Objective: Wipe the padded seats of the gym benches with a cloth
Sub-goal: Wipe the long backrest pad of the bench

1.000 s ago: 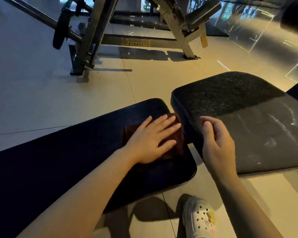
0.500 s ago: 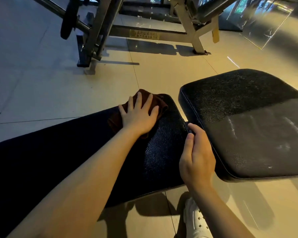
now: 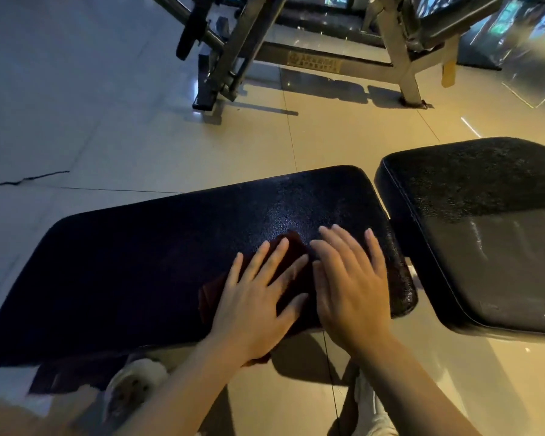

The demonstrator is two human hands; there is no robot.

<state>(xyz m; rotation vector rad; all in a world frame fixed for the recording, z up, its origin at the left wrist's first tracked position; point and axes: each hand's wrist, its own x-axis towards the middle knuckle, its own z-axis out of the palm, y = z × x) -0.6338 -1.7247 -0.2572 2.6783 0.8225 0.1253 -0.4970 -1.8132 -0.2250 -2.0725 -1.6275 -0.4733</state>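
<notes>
A pale glossy tiled floor (image 3: 114, 121) fills the view, and everything else is placed here against the long black padded bench pad (image 3: 145, 265) lying across the middle of it. Beyond the far side of that pad stands a grey steel gym machine frame (image 3: 299, 55), with a black weight plate (image 3: 191, 29) on a bar at its left end. Just off the pad's right end, across a narrow gap, sits a second black textured padded seat (image 3: 485, 234), whose nearer half is smoother and streaked. On the long pad, near its right end and close to the near edge, lies a dark reddish-brown cloth (image 3: 288, 247), spread flat. The left hand (image 3: 258, 306) presses flat on the cloth, fingers spread wide, gripping nothing. The right hand (image 3: 353, 284) lies flat just beside it toward the pad's right end, fingers extended and close together, its inner edge touching the cloth while its fingertips rest on bare padding. Below the near edge of the pad, a white perforated clog shoe (image 3: 136, 385) shows, blurred.
</notes>
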